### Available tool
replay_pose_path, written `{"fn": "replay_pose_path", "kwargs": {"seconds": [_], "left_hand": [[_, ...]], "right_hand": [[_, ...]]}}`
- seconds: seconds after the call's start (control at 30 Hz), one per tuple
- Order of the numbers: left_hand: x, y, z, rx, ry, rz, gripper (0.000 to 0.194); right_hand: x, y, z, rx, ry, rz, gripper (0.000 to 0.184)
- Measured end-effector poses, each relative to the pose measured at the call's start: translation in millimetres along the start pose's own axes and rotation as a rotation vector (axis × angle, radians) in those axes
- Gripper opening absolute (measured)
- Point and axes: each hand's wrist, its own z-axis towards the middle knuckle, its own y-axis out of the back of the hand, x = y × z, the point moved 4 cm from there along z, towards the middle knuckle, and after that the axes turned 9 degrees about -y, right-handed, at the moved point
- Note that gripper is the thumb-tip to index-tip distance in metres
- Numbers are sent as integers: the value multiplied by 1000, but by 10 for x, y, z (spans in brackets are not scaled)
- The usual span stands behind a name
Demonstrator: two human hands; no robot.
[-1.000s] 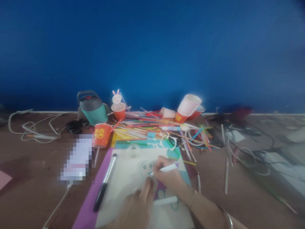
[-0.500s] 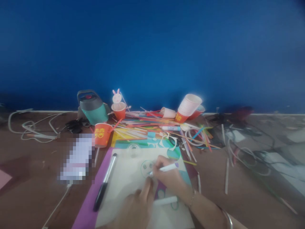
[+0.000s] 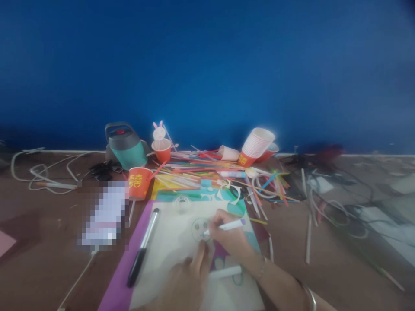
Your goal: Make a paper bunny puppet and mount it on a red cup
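Observation:
My right hand (image 3: 227, 233) grips a white marker (image 3: 230, 225) with a purple end. Its tip touches or nearly touches a small round face outlined in green (image 3: 198, 229), which has two eyes and a mark at the mouth. That drawing is on a white sheet of paper (image 3: 162, 259). My left hand (image 3: 189, 276) lies on the sheet just below the face, index finger stretched out; its other fingers are partly hidden and blurred. Between my hands lies another white marker or its cap (image 3: 225, 272). A black and silver marker (image 3: 143, 247) rests along the sheet's left side.
Purple paper (image 3: 113, 283) shows under the sheet. Beyond lie many coloured sticks (image 3: 194, 166), an orange paper cup (image 3: 140, 185), another cup holding a bunny figure (image 3: 159, 131), stacked cups (image 3: 257, 144) and a teal jug (image 3: 128, 151). A blurred-out phone-like object (image 3: 106, 216) and cables (image 3: 42, 172) are left.
The marker in my right hand has shifted very slightly to the right, with my hand. My left hand has hardly moved.

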Motion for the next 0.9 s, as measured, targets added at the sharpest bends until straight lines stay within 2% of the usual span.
{"fn": "replay_pose_path", "kwargs": {"seconds": [0.13, 0.9], "left_hand": [[-11, 10, -12, 70, -8, 25, 66], [-4, -37, -7, 46, -23, 1, 65]], "right_hand": [[-3, 1, 0, 0, 12, -27, 22], [45, -2, 0, 17, 66, -74, 21]]}}
